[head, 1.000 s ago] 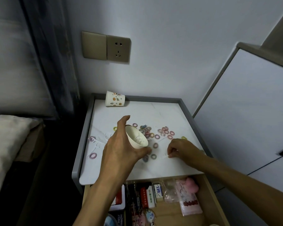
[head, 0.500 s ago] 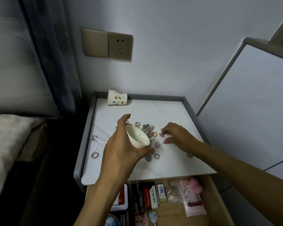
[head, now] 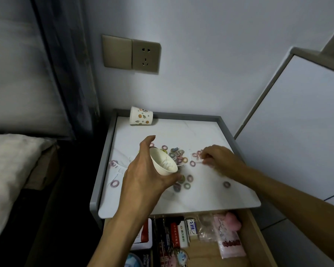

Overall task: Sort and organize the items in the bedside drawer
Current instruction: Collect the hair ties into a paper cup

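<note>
My left hand (head: pixel 143 170) grips a white paper cup (head: pixel 163 162) tilted on its side above the bedside table top (head: pixel 210 135), its mouth turned to the right. Several small coloured hair ties (head: pixel 176 154) lie scattered on the white top around the cup. My right hand (head: pixel 219 158) rests on the top to the right of the pile, fingers curled down over a few ties (head: pixel 196 154); whether it pinches one is hidden. A single tie (head: pixel 226 184) lies apart near my right forearm. The open drawer (head: pixel 255 237) below holds small boxes and packets.
A second, patterned paper cup (head: pixel 141 115) lies on its side at the table's back left corner. Two loose ties (head: pixel 115 183) lie near the left edge. A bed (head: pixel 10 170) stands to the left, a white cabinet (head: pixel 297 122) to the right, a wall socket (head: pixel 146 55) above.
My right hand moved from the table's front edge up to the ties right of the pile. The left hand kept the tilted cup in about the same place.
</note>
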Available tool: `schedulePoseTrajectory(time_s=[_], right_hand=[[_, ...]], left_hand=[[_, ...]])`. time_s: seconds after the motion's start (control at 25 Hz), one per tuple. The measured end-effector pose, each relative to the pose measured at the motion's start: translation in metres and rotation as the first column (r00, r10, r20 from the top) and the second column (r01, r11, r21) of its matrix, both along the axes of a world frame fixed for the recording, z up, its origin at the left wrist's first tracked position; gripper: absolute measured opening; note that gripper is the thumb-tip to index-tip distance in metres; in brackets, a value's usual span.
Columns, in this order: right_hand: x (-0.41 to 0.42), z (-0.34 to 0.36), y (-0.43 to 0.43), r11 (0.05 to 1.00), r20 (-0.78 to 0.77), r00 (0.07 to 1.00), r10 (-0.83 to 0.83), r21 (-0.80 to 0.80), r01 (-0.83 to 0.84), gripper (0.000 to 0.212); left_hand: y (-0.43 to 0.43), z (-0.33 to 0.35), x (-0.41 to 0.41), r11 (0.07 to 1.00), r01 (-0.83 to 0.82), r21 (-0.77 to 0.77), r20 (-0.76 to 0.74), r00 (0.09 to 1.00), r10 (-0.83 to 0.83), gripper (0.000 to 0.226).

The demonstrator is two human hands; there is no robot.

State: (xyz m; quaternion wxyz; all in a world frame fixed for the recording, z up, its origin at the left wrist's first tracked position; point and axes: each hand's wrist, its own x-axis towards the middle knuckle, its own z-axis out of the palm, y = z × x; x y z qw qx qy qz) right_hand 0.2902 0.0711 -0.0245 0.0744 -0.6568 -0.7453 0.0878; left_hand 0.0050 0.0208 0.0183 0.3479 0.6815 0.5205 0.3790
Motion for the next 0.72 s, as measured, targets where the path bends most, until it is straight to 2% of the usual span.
schedulePoseTrajectory(time_s=[0.12, 0.28, 0.36, 0.52, 0.72], right_hand=[[-0.004, 0.014, 0.026, 0.994, 0.011, 1.0, 0.004, 0.113, -0.005, 0.016], [-0.018, 0.0, 0.06, 0.987, 0.16, 0.973, 0.163, -0.029, -0.161, 0.017], [-0.017, -0.009, 0.063, 0.975, 0.17, 0.962, 0.213, -0.096, -0.2, 0.016], [-0.005, -0.012, 0.061, 0.981, 0.112, 0.979, 0.173, -0.112, -0.16, 0.012], [0.003, -0.015, 0.044, 0.99, 0.163, 0.982, 0.098, -0.116, -0.08, 0.011]], left_hand=[[0.0, -0.001, -0.001, 1.0, -0.005, 0.0, -0.006, 1.0, 0.005, 0.1], [0.002, -0.001, -0.005, 1.0, -0.02, -0.007, -0.006, 1.0, 0.02, 0.101], [0.003, -0.001, -0.008, 1.0, -0.027, -0.013, -0.015, 1.0, 0.027, 0.102], [0.004, -0.001, -0.011, 0.999, -0.03, -0.011, -0.039, 0.999, 0.029, 0.102], [0.002, 0.0, -0.007, 1.0, -0.013, -0.007, -0.036, 0.999, 0.012, 0.1]])
